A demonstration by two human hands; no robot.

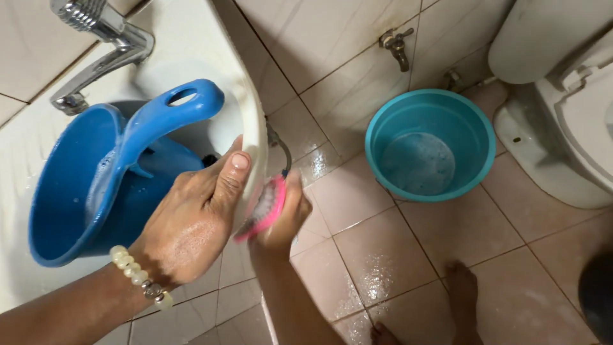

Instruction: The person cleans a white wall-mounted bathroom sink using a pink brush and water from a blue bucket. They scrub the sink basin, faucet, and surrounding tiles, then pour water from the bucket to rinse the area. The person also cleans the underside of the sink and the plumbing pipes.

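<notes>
Wet beige tiled bathroom floor (408, 255) below. My left hand (191, 223) grips the rim of the white ceramic sink (191, 45), thumb over the edge. My right hand (284, 220) is clamped on a pink plastic scrub brush (265, 207), bristles against the sink's outer side. Blue plastic dipper (96, 185) sits in the basin at 9 o'clock; teal round bucket (431, 144) at 2 o'clock.

Both forearms bare, no sleeves. Left wrist carries a cream beaded bracelet (139, 276) with small metal spacers. Feet bare; hands wet.
</notes>
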